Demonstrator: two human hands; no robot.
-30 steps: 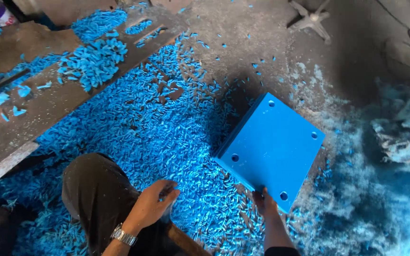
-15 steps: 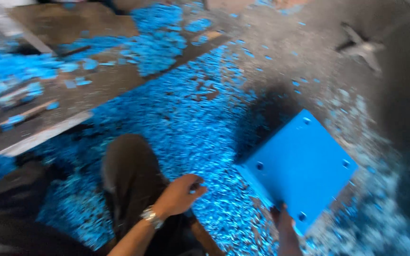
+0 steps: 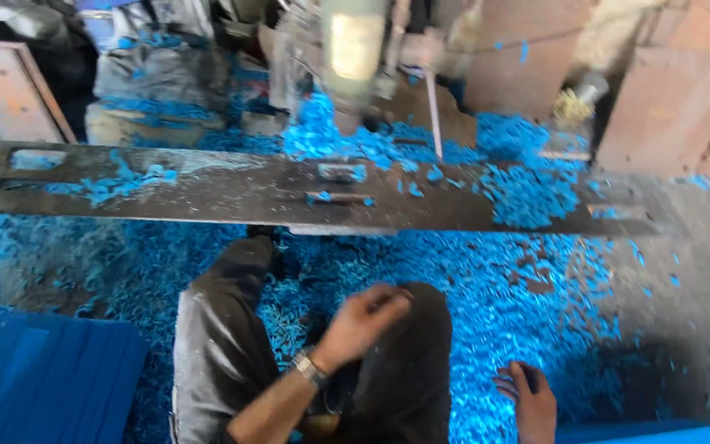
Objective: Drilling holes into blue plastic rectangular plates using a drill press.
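My left hand (image 3: pixel 363 319), a watch on its wrist, hovers loosely curled over my right knee (image 3: pixel 404 362) and holds nothing. Lower right, my right hand (image 3: pixel 529 400) is spread with its fingers apart, empty, above the blue plastic shavings (image 3: pixel 486 288) that cover the floor. The top edge of a flat blue plate (image 3: pixel 659 432) shows at the bottom right, just right of that hand and apart from it. My dark trousers fill the lower middle of the view.
A long dark metal machine bed (image 3: pixel 248 193) with slots and blue chips crosses in front of me. A drill head (image 3: pixel 353 49) hangs above it. A stack of blue plates (image 3: pixel 43 382) lies at the lower left. Rusty metal sheets (image 3: pixel 667 107) lean at the right.
The view has swung from the blue plate on the floor to the machine bed. My right hand has let go of the plate's corner. My left hand stays over my knee.
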